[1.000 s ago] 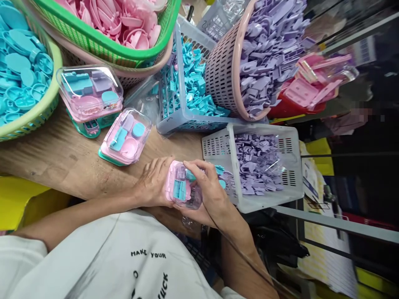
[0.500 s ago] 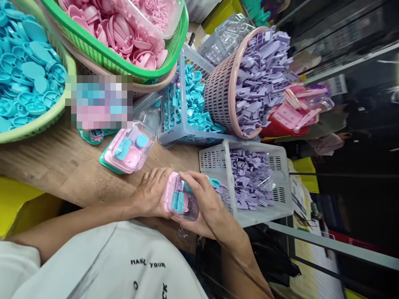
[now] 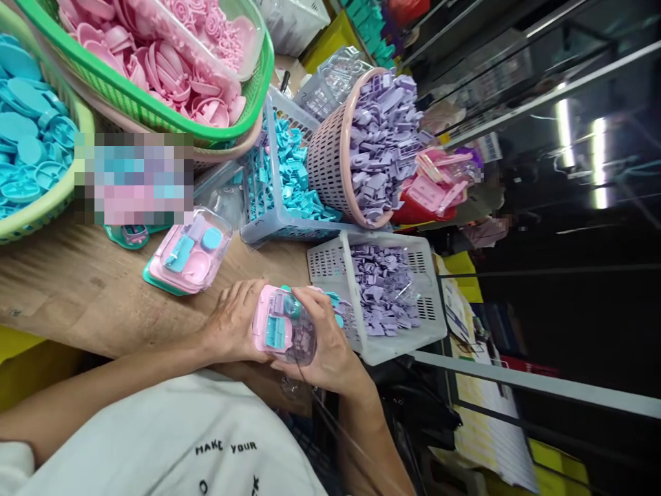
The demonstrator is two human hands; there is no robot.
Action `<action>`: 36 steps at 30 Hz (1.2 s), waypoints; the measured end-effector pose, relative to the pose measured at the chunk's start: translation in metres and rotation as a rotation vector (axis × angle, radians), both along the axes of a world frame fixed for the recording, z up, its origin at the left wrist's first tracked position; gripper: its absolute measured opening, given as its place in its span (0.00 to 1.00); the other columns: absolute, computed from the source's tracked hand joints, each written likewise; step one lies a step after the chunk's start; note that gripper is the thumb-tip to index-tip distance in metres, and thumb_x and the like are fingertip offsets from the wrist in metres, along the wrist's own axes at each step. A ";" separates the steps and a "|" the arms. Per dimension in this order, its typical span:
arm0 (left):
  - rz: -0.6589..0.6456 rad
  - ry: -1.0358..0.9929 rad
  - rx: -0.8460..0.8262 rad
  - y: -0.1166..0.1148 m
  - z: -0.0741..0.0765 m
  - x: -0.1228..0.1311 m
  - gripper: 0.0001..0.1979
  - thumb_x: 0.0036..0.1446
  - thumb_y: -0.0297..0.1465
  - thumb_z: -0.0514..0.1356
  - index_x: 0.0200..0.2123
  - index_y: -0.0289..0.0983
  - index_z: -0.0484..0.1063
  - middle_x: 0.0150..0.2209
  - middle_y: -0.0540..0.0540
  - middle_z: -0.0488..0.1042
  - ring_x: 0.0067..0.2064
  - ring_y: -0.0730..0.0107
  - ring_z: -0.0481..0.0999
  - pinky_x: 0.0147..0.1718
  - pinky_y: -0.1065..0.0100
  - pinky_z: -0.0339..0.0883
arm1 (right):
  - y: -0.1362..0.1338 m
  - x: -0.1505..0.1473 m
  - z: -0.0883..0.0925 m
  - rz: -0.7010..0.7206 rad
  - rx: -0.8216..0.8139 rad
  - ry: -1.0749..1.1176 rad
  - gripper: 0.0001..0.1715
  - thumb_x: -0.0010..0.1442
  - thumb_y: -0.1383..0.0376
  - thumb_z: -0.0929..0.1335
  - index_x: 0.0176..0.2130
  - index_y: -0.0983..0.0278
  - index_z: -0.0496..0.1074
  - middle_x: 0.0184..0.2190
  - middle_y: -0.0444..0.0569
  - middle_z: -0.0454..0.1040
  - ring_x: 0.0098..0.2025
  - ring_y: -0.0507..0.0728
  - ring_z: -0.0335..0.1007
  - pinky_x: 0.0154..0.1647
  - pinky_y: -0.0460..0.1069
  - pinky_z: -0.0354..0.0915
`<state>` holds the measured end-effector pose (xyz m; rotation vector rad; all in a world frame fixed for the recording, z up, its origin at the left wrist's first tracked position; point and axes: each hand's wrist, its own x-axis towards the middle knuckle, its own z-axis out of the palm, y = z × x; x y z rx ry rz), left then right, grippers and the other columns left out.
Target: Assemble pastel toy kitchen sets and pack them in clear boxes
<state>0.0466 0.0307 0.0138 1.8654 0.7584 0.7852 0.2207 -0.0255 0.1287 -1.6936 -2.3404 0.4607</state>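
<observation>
Between my two hands is a small pink plastic case (image 3: 261,324) with a clear plastic cover (image 3: 304,334). Teal and lilac pieces show inside it. My left hand (image 3: 235,317) grips the pink side, its fingers lying along the far edge. On the clear side, my right hand (image 3: 333,351) is wrapped round the cover, fingers at the top and thumb underneath. A similar pink case (image 3: 193,256) with a clear cover and a teal base lies on the table just beyond my left hand. Whether the held cover is fully seated I cannot tell.
On the wooden table (image 3: 67,296) stand a green basket (image 3: 217,131) of pink parts, a light-green basket (image 3: 85,148) of teal parts and a clear crate (image 3: 281,224) of teal parts. A pink basket (image 3: 330,145) and a white crate (image 3: 351,344) hold lilac parts. A blurred patch covers another item.
The view has shifted, so the baskets and table sit further left. Both hands stay on the pink case, which now shows its teal and lilac contents more openly.
</observation>
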 end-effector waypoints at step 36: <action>-0.216 -0.474 -0.717 0.017 0.139 0.001 0.27 0.44 0.32 0.75 0.49 0.41 0.75 0.22 0.54 0.71 0.21 0.77 0.68 0.20 0.77 0.62 | -0.014 -0.009 0.003 -0.039 0.568 0.302 0.53 0.54 0.50 0.74 0.67 0.64 0.49 0.65 0.61 0.58 0.71 0.63 0.50 0.72 0.59 0.55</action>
